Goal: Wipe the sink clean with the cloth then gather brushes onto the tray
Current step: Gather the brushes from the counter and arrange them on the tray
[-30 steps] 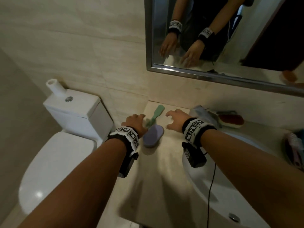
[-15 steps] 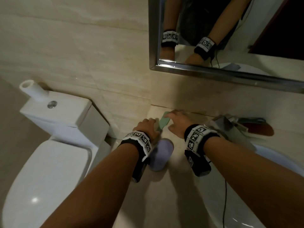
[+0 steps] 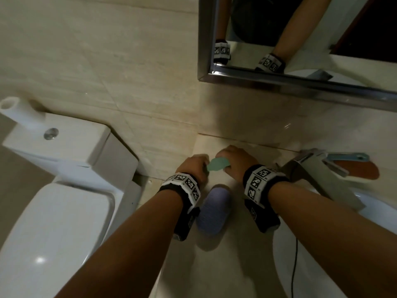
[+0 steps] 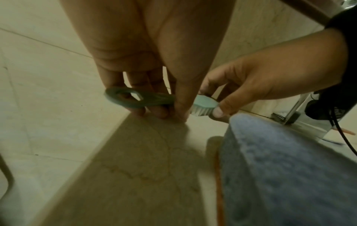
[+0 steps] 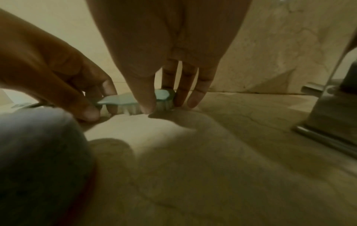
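The toilet point(image 3: 64, 164) sits at 9 o'clock; the left hand point(image 3: 193, 167) pinches the handle of the green brush point(image 3: 218, 164) on the counter point(image 3: 214, 265); the right hand point(image 3: 235, 162) clamps its bristled head; the purple brush point(image 3: 213, 211) lies at 6 o'clock of them; the sink point(image 3: 311, 265) lies at 4 o'clock.

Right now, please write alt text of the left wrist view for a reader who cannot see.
Two hands pinch a green brush just above a beige counter: left hand on its handle, right hand on its bristled head. A blue-grey cloth-like thing lies beside.
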`<state>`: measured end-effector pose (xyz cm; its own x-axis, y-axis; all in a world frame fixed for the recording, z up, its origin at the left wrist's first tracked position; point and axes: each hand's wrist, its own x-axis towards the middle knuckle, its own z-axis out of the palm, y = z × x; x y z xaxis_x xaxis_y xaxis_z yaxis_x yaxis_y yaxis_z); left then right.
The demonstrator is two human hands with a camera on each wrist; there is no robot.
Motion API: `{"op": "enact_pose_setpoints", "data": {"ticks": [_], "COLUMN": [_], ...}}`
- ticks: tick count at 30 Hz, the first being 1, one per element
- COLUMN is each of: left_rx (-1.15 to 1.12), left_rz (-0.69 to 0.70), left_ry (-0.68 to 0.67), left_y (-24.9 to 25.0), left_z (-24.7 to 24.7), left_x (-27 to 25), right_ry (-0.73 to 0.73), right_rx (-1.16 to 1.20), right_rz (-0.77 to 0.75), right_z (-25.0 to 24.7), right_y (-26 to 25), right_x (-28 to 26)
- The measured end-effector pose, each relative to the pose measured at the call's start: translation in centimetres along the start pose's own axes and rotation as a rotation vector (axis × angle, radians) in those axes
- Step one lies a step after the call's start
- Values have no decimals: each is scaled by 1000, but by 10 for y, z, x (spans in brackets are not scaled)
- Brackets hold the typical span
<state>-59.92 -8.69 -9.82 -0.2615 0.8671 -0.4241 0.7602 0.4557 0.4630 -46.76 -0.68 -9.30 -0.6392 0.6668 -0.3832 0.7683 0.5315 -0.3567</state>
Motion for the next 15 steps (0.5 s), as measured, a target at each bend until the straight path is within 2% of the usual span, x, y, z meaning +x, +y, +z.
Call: {"op": "enact_pose_setpoints", "data": {"ticks": [4, 9, 15], "left_rx": [43, -68, -38], "left_rz": [6, 31, 118], "left_ry": [24, 98, 129], "left_y": [-6, -6, 9], "left_z": [-8, -27, -47], "left_x": [-5, -32, -72], "right_ry": [-20, -31, 44], "right_rx": [31, 83, 96], "right_rz": [17, 24, 31], "right_z": [-1, -10, -34], "right_y": [1, -8, -27], "right_x": [-5, -31, -75]}}
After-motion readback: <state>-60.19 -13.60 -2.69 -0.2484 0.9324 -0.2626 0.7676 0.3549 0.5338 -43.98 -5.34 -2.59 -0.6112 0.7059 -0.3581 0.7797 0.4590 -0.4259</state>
